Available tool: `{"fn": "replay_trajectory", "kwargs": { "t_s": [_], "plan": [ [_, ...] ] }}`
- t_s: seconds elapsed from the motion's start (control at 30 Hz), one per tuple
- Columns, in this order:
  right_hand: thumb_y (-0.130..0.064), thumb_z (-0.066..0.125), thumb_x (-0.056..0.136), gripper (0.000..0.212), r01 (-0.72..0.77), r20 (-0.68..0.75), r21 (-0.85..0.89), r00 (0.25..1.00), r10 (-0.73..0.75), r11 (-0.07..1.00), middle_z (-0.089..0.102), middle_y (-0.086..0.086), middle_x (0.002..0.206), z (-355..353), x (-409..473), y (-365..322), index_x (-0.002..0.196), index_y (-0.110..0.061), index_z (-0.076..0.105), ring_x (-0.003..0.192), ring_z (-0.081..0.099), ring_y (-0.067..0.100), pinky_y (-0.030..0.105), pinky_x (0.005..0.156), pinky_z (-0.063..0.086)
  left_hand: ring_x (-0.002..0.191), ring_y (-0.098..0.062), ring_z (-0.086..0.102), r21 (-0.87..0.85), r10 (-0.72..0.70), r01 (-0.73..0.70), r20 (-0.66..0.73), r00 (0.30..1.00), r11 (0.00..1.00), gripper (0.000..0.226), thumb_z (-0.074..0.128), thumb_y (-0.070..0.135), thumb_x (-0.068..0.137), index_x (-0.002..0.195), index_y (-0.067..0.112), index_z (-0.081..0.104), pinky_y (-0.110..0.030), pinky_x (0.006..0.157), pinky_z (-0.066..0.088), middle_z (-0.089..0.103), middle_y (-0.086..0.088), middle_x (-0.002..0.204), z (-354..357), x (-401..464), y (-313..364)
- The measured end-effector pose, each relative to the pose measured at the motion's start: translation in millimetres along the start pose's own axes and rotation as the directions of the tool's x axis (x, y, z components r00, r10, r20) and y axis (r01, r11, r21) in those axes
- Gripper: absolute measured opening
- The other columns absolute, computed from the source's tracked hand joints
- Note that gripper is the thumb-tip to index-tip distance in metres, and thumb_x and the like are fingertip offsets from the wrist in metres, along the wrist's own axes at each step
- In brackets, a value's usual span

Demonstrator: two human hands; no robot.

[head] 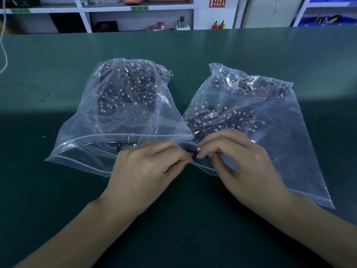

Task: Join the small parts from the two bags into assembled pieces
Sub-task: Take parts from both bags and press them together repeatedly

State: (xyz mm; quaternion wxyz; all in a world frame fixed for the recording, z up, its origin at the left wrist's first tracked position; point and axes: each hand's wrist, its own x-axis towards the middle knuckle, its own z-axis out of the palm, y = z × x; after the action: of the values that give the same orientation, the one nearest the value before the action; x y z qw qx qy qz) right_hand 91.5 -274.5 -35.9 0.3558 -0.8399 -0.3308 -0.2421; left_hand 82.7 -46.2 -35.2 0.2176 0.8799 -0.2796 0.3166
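Two clear zip bags lie side by side on the green table [58, 190]. The left bag [123, 113] and the right bag [270, 117] each hold several small dark parts with thin orange wires and white connectors. Their open mouths face me. My left hand [146, 171] and my right hand [243, 163] meet in front of the bags, between the two mouths. Both pinch a small dark part [194, 154] between fingertips and thumbs. Most of that part is hidden by my fingers, and I cannot tell whether it is one piece or two.
A loose dark part [118, 147] lies inside the left bag's mouth. A white cord [3, 45] hangs at the far left. Behind the table's far edge stand white shelves [135, 16] with boxes and blue bins [328, 20].
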Motion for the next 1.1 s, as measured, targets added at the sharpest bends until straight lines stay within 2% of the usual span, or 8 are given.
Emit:
{"fn": "replay_trajectory", "kwargs": {
  "t_s": [0.3,0.4,0.6,0.7,0.87,0.93,1.0,1.1],
  "plan": [
    [0.017,0.066,0.092,0.031,0.023,-0.036,-0.001,0.999,-0.023,1.000,0.070,-0.002,0.109,-2,0,-3,0.092,-0.012,0.077,0.105,0.067,0.017,0.035,0.089,0.053,0.073,-0.015,0.069,0.121,0.074,-0.086,0.102,0.992,0.989,0.019,0.067,0.029,0.106,0.093,0.027,0.080,-0.038,0.047,0.051,0.070,0.010,0.087,1,-1,8],
    [0.016,0.066,0.092,0.031,0.020,-0.033,-0.010,0.999,-0.021,1.000,0.070,-0.003,0.110,-1,0,-4,0.090,-0.013,0.076,0.104,0.067,0.018,0.034,0.089,0.052,0.078,-0.018,0.069,0.159,0.074,-0.100,0.164,0.984,0.982,0.007,0.076,0.021,0.100,0.102,0.026,0.080,-0.038,0.047,0.052,0.070,0.009,0.094,3,-3,10],
    [0.018,0.065,0.091,0.032,0.028,-0.009,-0.008,1.000,-0.028,1.000,0.070,-0.003,0.108,0,0,-3,0.088,-0.012,0.076,0.101,0.067,0.018,0.033,0.089,0.051,0.087,-0.022,0.074,0.103,0.127,-0.155,0.235,0.964,0.983,0.030,0.079,0.006,0.092,0.118,0.021,0.078,-0.036,0.053,0.058,0.076,0.009,0.118,6,-2,13],
    [0.018,0.066,0.091,0.032,0.016,-0.010,-0.002,1.000,-0.016,1.000,0.070,-0.003,0.107,1,0,-3,0.086,-0.011,0.076,0.101,0.067,0.018,0.033,0.089,0.051,0.086,-0.018,0.070,0.127,0.144,-0.195,0.327,0.934,0.973,0.029,0.077,0.015,0.094,0.121,0.025,0.077,-0.032,0.052,0.055,0.074,0.014,0.125,5,-3,16],
    [0.020,0.065,0.090,0.032,0.010,0.014,0.002,1.000,-0.010,1.000,0.070,-0.002,0.107,2,0,-3,0.086,-0.011,0.076,0.100,0.067,0.019,0.033,0.087,0.052,0.093,-0.015,0.068,0.066,0.114,-0.151,0.386,0.915,0.986,0.029,0.051,0.032,0.107,0.124,0.028,0.074,-0.034,0.060,0.057,0.068,0.017,0.136,2,-2,18],
    [0.018,0.066,0.090,0.031,0.013,0.022,0.005,1.000,-0.013,1.000,0.070,-0.003,0.107,2,0,-3,0.087,-0.011,0.075,0.100,0.067,0.020,0.033,0.087,0.052,0.091,-0.014,0.070,0.058,0.112,-0.141,0.353,0.929,0.988,0.029,0.050,0.036,0.108,0.118,0.026,0.076,-0.033,0.059,0.057,0.071,0.015,0.127,-3,-1,20],
    [0.017,0.066,0.091,0.031,0.018,0.019,-0.002,1.000,-0.018,1.000,0.070,-0.004,0.107,0,0,-2,0.088,-0.012,0.074,0.101,0.067,0.019,0.034,0.088,0.052,0.072,-0.015,0.066,0.046,0.106,-0.121,0.249,0.963,0.992,0.029,0.053,0.034,0.107,0.095,0.022,0.076,-0.034,0.050,0.051,0.070,0.012,0.095,-9,1,21],
    [0.016,0.066,0.091,0.031,0.018,0.018,-0.019,1.000,-0.017,1.000,0.070,-0.005,0.108,0,0,-3,0.089,-0.013,0.075,0.102,0.067,0.017,0.033,0.087,0.052,0.050,-0.019,0.043,0.079,0.017,-0.025,0.099,0.995,0.997,0.037,0.052,0.030,0.105,0.068,0.020,0.051,-0.029,0.042,0.037,0.043,0.008,0.064,-25,3,13]
  ]
}}
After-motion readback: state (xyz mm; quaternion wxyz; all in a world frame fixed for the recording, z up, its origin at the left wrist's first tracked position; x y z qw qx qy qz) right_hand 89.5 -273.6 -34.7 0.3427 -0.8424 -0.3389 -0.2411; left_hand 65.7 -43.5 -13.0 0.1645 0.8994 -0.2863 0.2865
